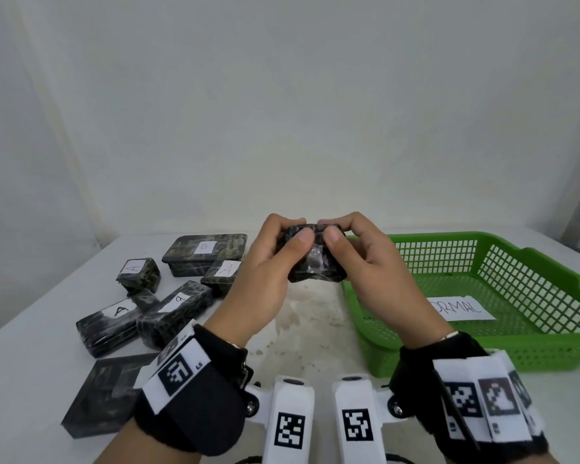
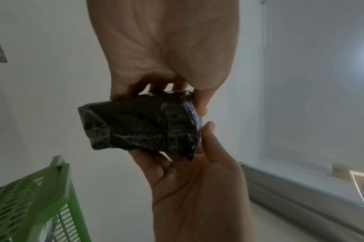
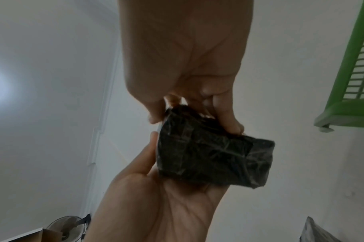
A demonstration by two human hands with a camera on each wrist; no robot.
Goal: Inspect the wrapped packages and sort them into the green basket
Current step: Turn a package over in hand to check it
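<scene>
Both hands hold one small dark package [image 1: 315, 259] wrapped in clear film, raised above the white table between the pile and the green basket [image 1: 449, 236]. My left hand [image 1: 293, 232] pinches its left end with the thumb on the near face and the fingers curled over the top. On the other end, my right hand [image 1: 335, 231] grips the same way. In the left wrist view the package [image 2: 139, 124] sits between the left hand [image 2: 166, 91] above and the right hand [image 2: 197, 180] below. No label shows on the package [image 3: 214, 157] in the right wrist view.
Several dark wrapped packages lie on the table's left: a box marked B [image 1: 205, 254], a cube marked A [image 1: 138, 274], a flat one marked A [image 1: 108, 326], and an unlabelled flat one [image 1: 104, 396]. A paper reading NORMAL [image 1: 462, 309] lies in the basket.
</scene>
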